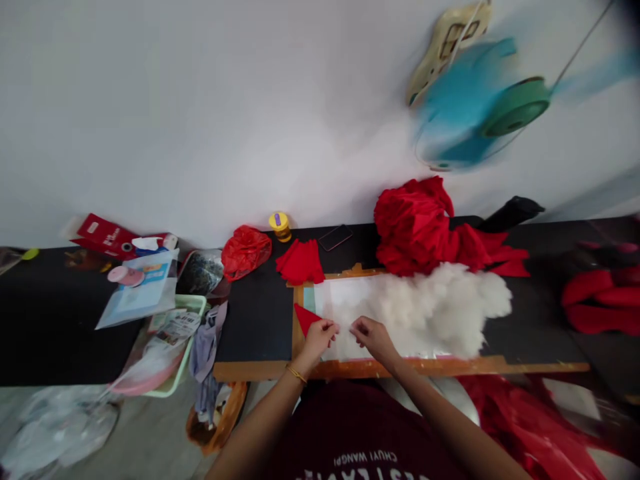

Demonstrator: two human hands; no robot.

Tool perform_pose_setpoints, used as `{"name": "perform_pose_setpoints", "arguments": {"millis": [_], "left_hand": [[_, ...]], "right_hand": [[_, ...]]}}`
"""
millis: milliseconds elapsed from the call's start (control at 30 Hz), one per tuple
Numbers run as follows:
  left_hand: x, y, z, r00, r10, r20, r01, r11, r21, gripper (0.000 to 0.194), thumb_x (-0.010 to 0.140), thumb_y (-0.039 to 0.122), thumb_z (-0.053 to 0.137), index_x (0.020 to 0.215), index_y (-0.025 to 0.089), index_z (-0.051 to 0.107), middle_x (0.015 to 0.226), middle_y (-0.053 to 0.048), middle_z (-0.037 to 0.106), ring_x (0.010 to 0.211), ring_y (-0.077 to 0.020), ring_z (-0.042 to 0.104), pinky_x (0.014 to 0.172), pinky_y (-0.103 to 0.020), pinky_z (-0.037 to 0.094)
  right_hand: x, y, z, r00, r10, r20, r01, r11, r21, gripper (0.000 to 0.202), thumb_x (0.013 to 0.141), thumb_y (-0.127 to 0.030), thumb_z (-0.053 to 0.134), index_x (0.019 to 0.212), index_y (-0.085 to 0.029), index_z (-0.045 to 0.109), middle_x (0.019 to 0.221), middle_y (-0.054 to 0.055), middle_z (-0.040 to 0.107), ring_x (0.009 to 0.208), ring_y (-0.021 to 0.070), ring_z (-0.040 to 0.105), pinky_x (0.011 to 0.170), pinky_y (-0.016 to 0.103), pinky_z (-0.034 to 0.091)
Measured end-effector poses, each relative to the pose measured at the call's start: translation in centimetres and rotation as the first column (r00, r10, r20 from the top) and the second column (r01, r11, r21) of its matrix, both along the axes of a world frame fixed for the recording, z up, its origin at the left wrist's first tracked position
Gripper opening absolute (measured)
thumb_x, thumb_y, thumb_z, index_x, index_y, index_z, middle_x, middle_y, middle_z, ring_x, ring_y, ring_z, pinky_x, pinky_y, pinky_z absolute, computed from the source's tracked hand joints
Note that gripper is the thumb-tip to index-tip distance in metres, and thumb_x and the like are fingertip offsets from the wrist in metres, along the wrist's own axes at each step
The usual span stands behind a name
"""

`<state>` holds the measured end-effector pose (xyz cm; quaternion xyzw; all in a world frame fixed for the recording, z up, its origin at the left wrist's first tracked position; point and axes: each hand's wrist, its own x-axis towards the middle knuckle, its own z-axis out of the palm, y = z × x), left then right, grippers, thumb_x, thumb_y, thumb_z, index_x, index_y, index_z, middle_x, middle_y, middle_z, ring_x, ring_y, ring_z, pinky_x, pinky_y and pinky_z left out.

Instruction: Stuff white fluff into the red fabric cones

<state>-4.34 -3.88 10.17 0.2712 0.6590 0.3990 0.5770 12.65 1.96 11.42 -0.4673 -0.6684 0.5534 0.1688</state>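
Note:
Both hands are over a white sheet point(345, 293) lying on a wooden board. My left hand point(321, 337) has its fingers pinched together, right beside a red cloth piece point(306, 317) that lies partly under it; anything between the fingertips is too small to make out. Level with it and a short gap to the right, my right hand point(369, 335) has curled, pinched fingers, their contents also unclear. A large heap of white fluffy stuffing point(450, 303) spreads over the sheet's right part.
Behind the board are a red cloth stack point(301, 261), a phone point(335, 237), a yellow-lidded jar point(281, 227) and a big red cloth pile point(415, 227). A green basket point(187, 347) stands left. A blurred blue fan point(465, 100) hangs upper right.

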Motion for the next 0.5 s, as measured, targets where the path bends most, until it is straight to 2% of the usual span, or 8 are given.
{"name": "perform_pose_setpoints", "arguments": {"millis": [33,100,167,200,267,333,433,500], "left_hand": [[0.6,0.2,-0.4,1.000,-0.022,0.002,0.022,1.000,-0.005,0.029,0.072,0.044,0.065,0.069,0.016,0.061,0.055,0.004,0.051,0.049,-0.0086,0.043,0.046,-0.021,0.030],[2.3,1.1,-1.2,0.998,-0.059,0.016,0.059,0.998,-0.007,0.025,0.074,0.041,0.064,0.071,0.016,0.060,0.058,0.003,0.053,0.052,-0.0098,0.047,0.046,-0.021,0.033],[4.4,2.4,-1.9,0.997,-0.074,0.028,0.074,0.997,-0.001,0.019,0.078,0.035,0.062,0.074,0.016,0.059,0.063,0.002,0.054,0.055,-0.0103,0.051,0.048,-0.021,0.037],[5.5,3.2,-2.2,0.997,-0.074,0.029,0.074,0.997,0.002,0.016,0.079,0.032,0.061,0.076,0.016,0.058,0.065,0.002,0.054,0.056,-0.0102,0.052,0.049,-0.021,0.038],[7.4,5.0,-2.8,0.996,-0.083,0.029,0.082,0.997,0.012,0.011,0.081,0.027,0.060,0.079,0.016,0.058,0.067,0.002,0.054,0.057,-0.0101,0.053,0.050,-0.020,0.040],[9.0,6.7,-3.2,0.995,-0.100,0.025,0.099,0.994,0.033,0.011,0.080,0.023,0.063,0.087,0.016,0.061,0.068,0.003,0.055,0.057,-0.0104,0.053,0.052,-0.021,0.041],[10.7,8.8,-3.4,0.992,-0.122,0.012,0.120,0.988,0.092,0.035,0.076,0.020,0.072,0.109,0.017,0.062,0.076,0.001,0.061,0.066,-0.0128,0.057,0.061,-0.025,0.048],[11.3,9.7,-3.3,0.992,-0.128,0.009,0.125,0.981,0.150,0.037,0.081,0.026,0.071,0.116,0.019,0.061,0.093,-0.003,0.066,0.079,-0.0157,0.061,0.072,-0.030,0.053]], "right_hand": [[0.6,-0.1,-0.1,1.000,-0.004,0.026,0.003,0.999,0.032,0.016,0.081,-0.035,0.056,0.083,-0.020,0.061,0.063,-0.002,0.062,0.051,0.0140,0.059,0.052,0.026,0.050],[1.9,0.0,-0.2,0.998,-0.036,0.059,0.027,0.989,0.143,0.024,0.080,-0.032,0.058,0.100,-0.020,0.064,0.088,0.004,0.070,0.060,0.0148,0.063,0.060,0.029,0.054],[3.7,0.8,-0.2,0.988,-0.122,0.100,0.089,0.955,0.283,0.035,0.081,-0.031,0.058,0.114,-0.020,0.061,0.114,0.010,0.066,0.066,0.0151,0.064,0.069,0.032,0.055],[4.7,1.4,-0.3,0.975,-0.179,0.134,0.124,0.932,0.341,0.039,0.082,-0.032,0.057,0.118,-0.019,0.059,0.119,0.012,0.064,0.067,0.0153,0.063,0.071,0.033,0.054],[6.6,3.0,-0.9,0.930,-0.278,0.241,0.168,0.903,0.395,0.047,0.084,-0.034,0.056,0.127,-0.017,0.054,0.112,0.012,0.066,0.065,0.0168,0.063,0.070,0.034,0.053],[8.1,4.7,-1.8,0.879,-0.303,0.368,0.154,0.911,0.383,0.051,0.083,-0.032,0.056,0.131,-0.016,0.051,0.096,0.008,0.070,0.067,0.0196,0.064,0.070,0.034,0.051],[9.0,6.5,-3.6,0.847,-0.230,0.478,0.066,0.940,0.336,0.033,0.080,-0.024,0.054,0.110,-0.017,0.066,0.083,0.007,0.072,0.074,0.0221,0.068,0.070,0.031,0.050],[9.2,6.9,-4.7,0.858,-0.183,0.481,0.019,0.945,0.326,0.024,0.080,-0.021,0.050,0.093,-0.018,0.070,0.085,0.009,0.074,0.077,0.0218,0.069,0.071,0.030,0.050]]}}
